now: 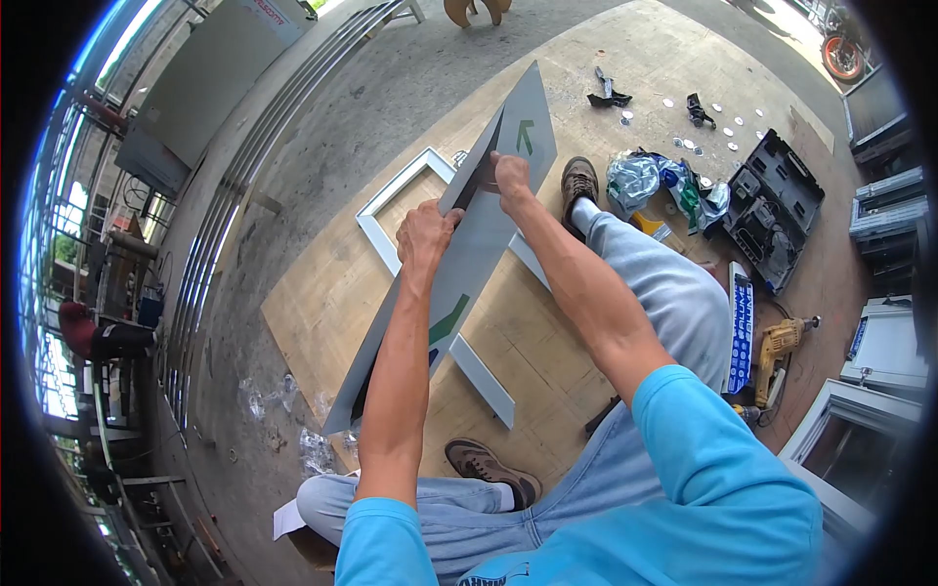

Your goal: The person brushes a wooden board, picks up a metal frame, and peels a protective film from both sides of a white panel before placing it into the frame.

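A long grey panel (486,239) with green arrow marks stands tilted on edge before me, with a dark gap between its two faces. My left hand (426,237) is closed over its near upper edge, thumb toward the gap. Farther along the same edge my right hand (509,179) is also closed on the panel, its fingertips partly hidden behind it. Beneath the panel, a white rectangular frame (482,381) lies flat on a plywood board (327,308); the panel covers part of the frame.
To the right lie crumpled plastic wrapping (635,183), an open black tool case (772,210), a yellow power drill (779,344) and a blue-and-white lettered strip (740,332). Black brackets (610,91) and several white discs are scattered beyond. A metal rack (230,190) runs along the left.
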Available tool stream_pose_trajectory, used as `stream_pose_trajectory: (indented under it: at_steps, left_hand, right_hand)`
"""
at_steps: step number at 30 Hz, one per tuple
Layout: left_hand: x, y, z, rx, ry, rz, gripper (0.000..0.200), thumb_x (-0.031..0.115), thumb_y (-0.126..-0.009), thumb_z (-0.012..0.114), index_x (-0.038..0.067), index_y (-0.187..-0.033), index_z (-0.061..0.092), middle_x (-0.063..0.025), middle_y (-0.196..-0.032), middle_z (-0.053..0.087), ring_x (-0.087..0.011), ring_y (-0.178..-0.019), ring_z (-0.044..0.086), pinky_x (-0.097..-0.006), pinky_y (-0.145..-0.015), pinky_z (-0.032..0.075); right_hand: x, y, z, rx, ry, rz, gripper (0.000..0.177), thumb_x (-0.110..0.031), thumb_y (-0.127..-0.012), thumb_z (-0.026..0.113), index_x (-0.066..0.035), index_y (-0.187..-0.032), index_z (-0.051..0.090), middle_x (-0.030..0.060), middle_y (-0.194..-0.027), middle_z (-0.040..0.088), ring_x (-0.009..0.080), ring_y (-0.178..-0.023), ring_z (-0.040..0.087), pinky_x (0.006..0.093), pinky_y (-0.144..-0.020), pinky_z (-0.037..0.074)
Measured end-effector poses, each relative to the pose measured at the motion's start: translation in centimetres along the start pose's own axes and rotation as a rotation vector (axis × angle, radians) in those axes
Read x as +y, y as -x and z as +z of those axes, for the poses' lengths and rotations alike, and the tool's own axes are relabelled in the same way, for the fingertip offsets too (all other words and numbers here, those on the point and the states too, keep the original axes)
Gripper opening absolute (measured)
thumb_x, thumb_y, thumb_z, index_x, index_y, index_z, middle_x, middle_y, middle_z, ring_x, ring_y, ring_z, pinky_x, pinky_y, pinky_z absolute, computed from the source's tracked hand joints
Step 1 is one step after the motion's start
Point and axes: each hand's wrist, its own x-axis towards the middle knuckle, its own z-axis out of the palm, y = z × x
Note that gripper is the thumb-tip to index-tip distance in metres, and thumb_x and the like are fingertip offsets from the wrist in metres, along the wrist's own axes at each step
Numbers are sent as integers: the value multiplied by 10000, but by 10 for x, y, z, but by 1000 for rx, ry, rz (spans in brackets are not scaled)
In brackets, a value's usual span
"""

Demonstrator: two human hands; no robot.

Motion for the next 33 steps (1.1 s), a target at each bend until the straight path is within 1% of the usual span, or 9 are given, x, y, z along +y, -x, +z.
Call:
stream_pose_trajectory:
  at_steps: [1,2,5,11,21,23,29,31,33]
  left_hand:
    - [-1,-1,-1,9,3,3,348,405,-779,634,120,-971,687,-130,-820,675,-293,-805,648,-400,-737,483]
    - [-1,1,0,20,6,19,342,402,-780,633,121,-968,687,-130,-816,675,-293,-806,648,-400,-738,483]
    - [4,4,2,-4,18,1,327,393,-781,632,128,-966,686,-134,-810,672,-293,-812,647,-403,-743,483]
    - [3,5,1,12,-5,10,331,390,-779,635,113,-956,679,-139,-805,670,-294,-802,650,-407,-741,489]
    - [2,3,6,4,-18,15,308,374,-797,622,100,-924,680,-133,-792,667,-287,-785,651,-401,-737,492]
    - [1,4,12,2,-42,21,304,370,-798,621,102,-928,680,-132,-789,666,-286,-786,650,-399,-736,491]
    - [1,3,10,20,-39,43,300,365,-804,616,104,-937,678,-123,-789,668,-280,-784,651,-400,-723,491]
    - [-1,3,12,26,-39,67,296,366,-808,613,109,-938,678,-123,-788,669,-279,-780,652,-398,-721,492]
    - [1,1,11,7,-33,53,299,370,-808,614,110,-940,679,-123,-789,670,-277,-778,652,-398,-720,492]
  right_hand:
    - [-13,4,-7,-95,50,51,344,-263,-867,533,57,-948,628,235,-959,631,373,-945,591,408,-825,440]
    - [-10,0,-8,-71,238,-106,355,-293,-874,531,35,-969,628,219,-993,631,354,-959,592,409,-831,442]
    - [-13,-9,2,191,4,-132,381,-329,-888,512,17,-1003,620,204,-956,643,343,-930,607,404,-829,448]
    - [-33,-21,3,171,233,-206,356,-311,-892,498,21,-966,602,210,-949,638,362,-923,602,403,-821,448]
    - [-29,-54,-13,61,-42,16,255,-171,-788,551,38,-896,649,217,-924,642,333,-896,612,381,-795,456]
    - [-34,-62,-12,169,-8,-230,247,-159,-781,546,32,-896,653,205,-929,650,326,-911,614,369,-816,457]
    - [-52,-70,-7,205,95,-137,379,-336,-809,625,19,-942,635,206,-927,653,327,-914,622,378,-820,460]
    - [-41,-78,-9,179,-143,-69,359,-288,-832,612,49,-954,630,176,-902,640,231,-823,617,321,-710,490]
    - [-43,-86,-14,184,41,-146,345,-275,-834,613,45,-961,625,171,-887,638,224,-807,609,313,-703,487]
